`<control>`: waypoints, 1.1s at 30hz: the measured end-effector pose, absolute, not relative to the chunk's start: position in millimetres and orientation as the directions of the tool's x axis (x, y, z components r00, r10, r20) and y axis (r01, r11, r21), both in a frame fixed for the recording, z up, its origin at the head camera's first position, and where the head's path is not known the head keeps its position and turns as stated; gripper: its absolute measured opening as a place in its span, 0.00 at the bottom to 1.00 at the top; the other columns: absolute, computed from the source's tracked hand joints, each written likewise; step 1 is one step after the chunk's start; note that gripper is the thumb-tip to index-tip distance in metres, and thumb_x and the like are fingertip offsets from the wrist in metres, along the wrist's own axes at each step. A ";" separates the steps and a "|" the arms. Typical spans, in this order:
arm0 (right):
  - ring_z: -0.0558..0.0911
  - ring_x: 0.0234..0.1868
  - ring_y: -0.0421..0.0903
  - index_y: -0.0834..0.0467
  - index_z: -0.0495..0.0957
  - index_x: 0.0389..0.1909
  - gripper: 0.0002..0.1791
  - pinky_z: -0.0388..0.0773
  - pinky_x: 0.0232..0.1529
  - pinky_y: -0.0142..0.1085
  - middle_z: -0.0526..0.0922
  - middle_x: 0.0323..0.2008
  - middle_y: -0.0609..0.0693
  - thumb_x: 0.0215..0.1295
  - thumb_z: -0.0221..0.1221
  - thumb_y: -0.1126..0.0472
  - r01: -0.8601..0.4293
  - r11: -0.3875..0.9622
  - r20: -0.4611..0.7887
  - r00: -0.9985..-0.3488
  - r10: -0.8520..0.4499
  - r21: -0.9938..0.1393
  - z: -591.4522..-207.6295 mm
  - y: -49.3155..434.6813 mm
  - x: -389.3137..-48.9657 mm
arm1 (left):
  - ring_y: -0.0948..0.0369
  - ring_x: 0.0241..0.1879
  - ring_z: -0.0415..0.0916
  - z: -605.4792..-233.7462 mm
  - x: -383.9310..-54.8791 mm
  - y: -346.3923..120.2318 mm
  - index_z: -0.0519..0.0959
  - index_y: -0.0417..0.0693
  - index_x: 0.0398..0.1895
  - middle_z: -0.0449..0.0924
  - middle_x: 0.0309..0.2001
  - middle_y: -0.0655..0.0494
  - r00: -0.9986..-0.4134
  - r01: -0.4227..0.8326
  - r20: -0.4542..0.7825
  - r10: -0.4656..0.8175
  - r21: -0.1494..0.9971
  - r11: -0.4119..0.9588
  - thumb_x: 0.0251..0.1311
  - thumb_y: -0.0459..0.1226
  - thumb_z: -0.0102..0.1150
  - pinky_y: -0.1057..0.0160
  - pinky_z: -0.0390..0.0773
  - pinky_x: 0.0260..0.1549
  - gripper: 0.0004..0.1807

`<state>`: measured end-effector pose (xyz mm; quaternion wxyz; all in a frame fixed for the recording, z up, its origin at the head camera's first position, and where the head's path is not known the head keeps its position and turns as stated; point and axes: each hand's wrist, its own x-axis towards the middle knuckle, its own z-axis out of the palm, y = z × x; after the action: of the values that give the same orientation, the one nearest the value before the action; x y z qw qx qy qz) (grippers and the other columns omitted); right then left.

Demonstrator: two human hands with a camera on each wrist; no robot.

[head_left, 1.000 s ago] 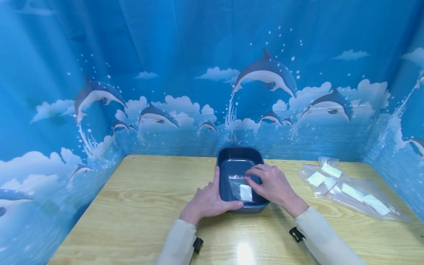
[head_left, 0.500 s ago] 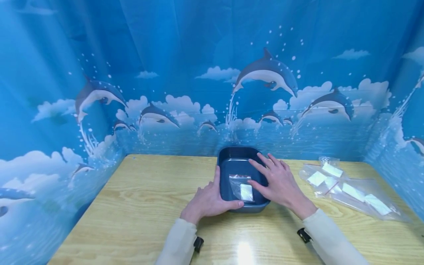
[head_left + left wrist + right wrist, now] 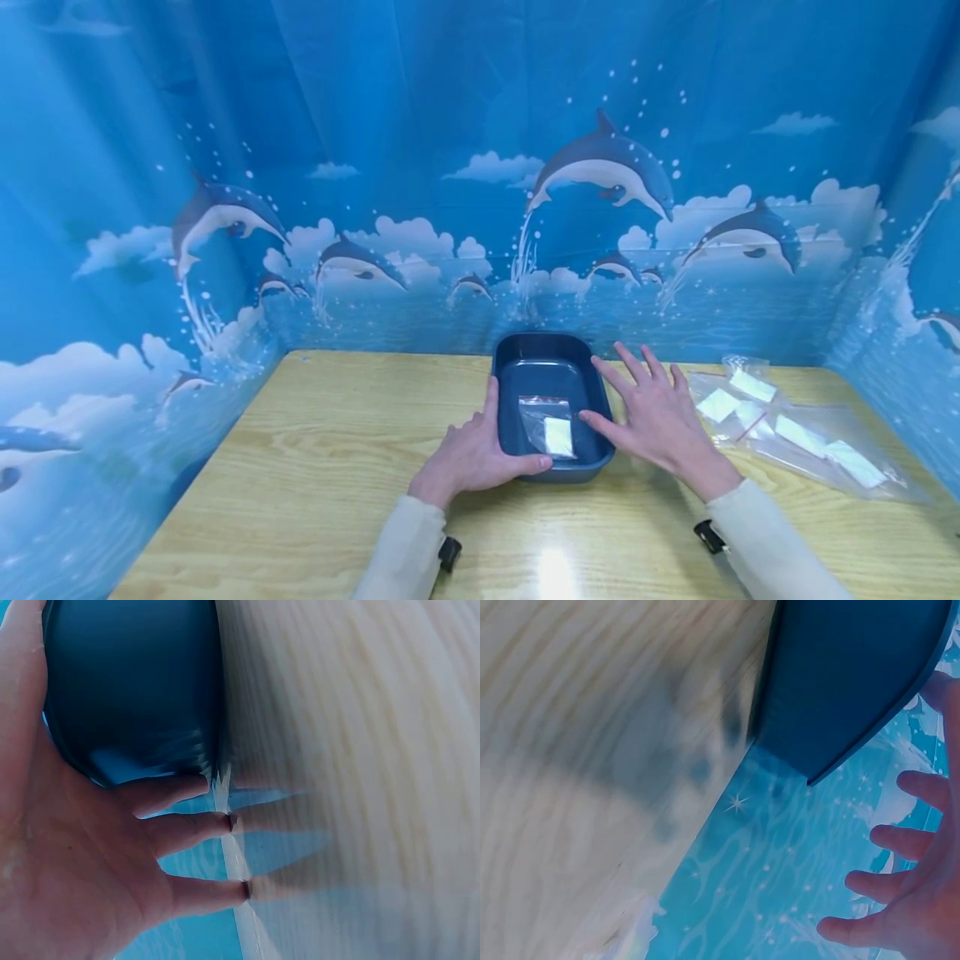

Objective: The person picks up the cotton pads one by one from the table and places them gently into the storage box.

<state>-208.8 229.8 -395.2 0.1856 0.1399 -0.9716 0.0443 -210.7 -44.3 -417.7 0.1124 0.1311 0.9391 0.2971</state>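
A dark blue rectangular tub (image 3: 551, 375) stands at the middle of the table's far side. Inside, a small clear zip bag (image 3: 557, 433) with a white label lies on the tub's floor. My left hand (image 3: 474, 454) steadies the tub at its near left corner, the thumb resting over the near rim. Straight fingers of the left hand (image 3: 90, 855) show beside the tub (image 3: 135, 675) in the left wrist view. My right hand (image 3: 660, 421) hovers at the tub's right side with spread fingers and holds nothing; whether it touches the rim I cannot tell.
Several clear zip bags (image 3: 798, 433) with white labels lie overlapping on the right of the wooden table (image 3: 337, 467). A blue curtain (image 3: 420, 275) printed with dolphins hangs behind the table and along both sides.
My right hand has let go of the small zip bag inside the tub, spread its fingers and drawn off to the right. The left hand and the tub have stayed put.
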 end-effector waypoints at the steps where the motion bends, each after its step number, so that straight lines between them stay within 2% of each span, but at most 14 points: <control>1: 0.61 0.75 0.73 0.46 0.68 0.75 0.46 0.61 0.64 0.79 0.64 0.77 0.62 0.61 0.59 0.27 -0.286 0.958 0.374 -0.892 -0.252 -0.036 -395.3 232.0 -208.4 | 0.40 0.71 0.70 -417.7 -210.6 -44.5 0.27 0.57 0.84 0.67 0.74 0.35 -0.941 0.181 -0.131 0.313 0.586 0.789 0.44 0.77 0.63 0.29 0.56 0.73 0.77; 23: 0.63 0.72 0.75 0.50 0.67 0.75 0.44 0.59 0.64 0.79 0.65 0.75 0.66 0.65 0.58 0.30 -0.219 0.974 0.382 -0.907 -0.178 -0.066 -397.5 278.5 -196.6 | 0.40 0.72 0.69 -419.3 -210.3 -45.3 0.27 0.58 0.84 0.66 0.74 0.34 -0.941 0.193 -0.117 0.318 0.588 0.786 0.43 0.78 0.62 0.30 0.55 0.74 0.77; 33: 0.64 0.70 0.74 0.53 0.68 0.74 0.44 0.59 0.60 0.81 0.66 0.73 0.67 0.65 0.58 0.29 -0.200 0.977 0.379 -0.912 -0.158 -0.074 -402.1 296.8 -193.3 | 0.40 0.72 0.68 -419.4 -210.2 -44.7 0.26 0.58 0.84 0.65 0.74 0.34 -0.941 0.183 -0.124 0.314 0.595 0.783 0.43 0.77 0.64 0.30 0.53 0.75 0.77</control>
<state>-193.3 296.8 -402.1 0.1890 0.0919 -0.9761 0.0555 -210.2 -44.7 -419.4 0.1088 0.1327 0.9379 0.3016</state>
